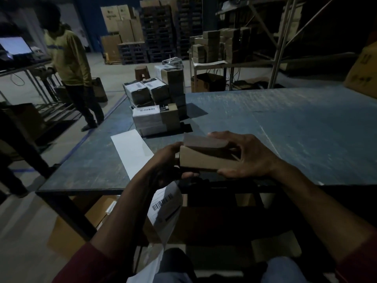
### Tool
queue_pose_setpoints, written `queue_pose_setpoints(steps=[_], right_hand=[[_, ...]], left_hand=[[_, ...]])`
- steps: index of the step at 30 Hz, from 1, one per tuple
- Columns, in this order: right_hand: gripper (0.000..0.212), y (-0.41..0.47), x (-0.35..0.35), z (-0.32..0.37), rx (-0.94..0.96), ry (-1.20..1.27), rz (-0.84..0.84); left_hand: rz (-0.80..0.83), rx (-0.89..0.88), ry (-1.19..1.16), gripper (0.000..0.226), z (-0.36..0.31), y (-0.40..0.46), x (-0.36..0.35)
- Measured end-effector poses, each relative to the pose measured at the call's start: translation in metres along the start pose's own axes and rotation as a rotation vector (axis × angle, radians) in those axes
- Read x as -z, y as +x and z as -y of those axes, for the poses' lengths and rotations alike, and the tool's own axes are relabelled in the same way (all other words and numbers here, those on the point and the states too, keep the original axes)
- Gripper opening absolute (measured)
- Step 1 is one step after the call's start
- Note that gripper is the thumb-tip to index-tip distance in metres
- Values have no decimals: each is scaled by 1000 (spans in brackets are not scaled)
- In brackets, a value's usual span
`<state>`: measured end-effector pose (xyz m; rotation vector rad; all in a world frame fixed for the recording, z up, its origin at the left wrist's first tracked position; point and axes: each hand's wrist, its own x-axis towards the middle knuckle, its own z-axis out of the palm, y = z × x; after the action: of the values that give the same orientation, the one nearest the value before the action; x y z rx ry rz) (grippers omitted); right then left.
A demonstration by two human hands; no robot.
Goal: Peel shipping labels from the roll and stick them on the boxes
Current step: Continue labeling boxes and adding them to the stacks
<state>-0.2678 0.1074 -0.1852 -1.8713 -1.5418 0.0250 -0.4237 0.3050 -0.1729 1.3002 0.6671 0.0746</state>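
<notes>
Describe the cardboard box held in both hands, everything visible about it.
The cardboard box is small, plain brown and flat-sided, seemingly unlabelled on the faces shown. It is held above the near edge of the table, tilted, with a lighter flap or sheet raised at its top. The left hand grips its left end; the right hand wraps its right side, fingers over the top, thumb along the lower front edge.

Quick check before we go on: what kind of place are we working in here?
Most likely a warehouse packing area. Stacked pallets and big cartons fill the back, labelled boxes sit piled on the table, and both hands hold a small box.
</notes>
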Motion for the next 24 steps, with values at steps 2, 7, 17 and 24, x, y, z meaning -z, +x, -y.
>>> queue_pose_setpoints(steps=[2, 7, 17, 24], right_hand=[[86, 2, 3, -1, 10, 80, -47], [77, 6, 18, -2, -60, 155, -23], [49, -2, 17, -1, -28, 459, 16], [31, -5, 22, 2, -33, 590, 55]], left_hand=[[41, -76, 152, 66, 1, 4, 10], [196, -588, 461, 109, 2, 9, 28], [135, -937, 569, 56, 7, 3, 17], [153, -1046, 530, 36, 12, -7, 13]])
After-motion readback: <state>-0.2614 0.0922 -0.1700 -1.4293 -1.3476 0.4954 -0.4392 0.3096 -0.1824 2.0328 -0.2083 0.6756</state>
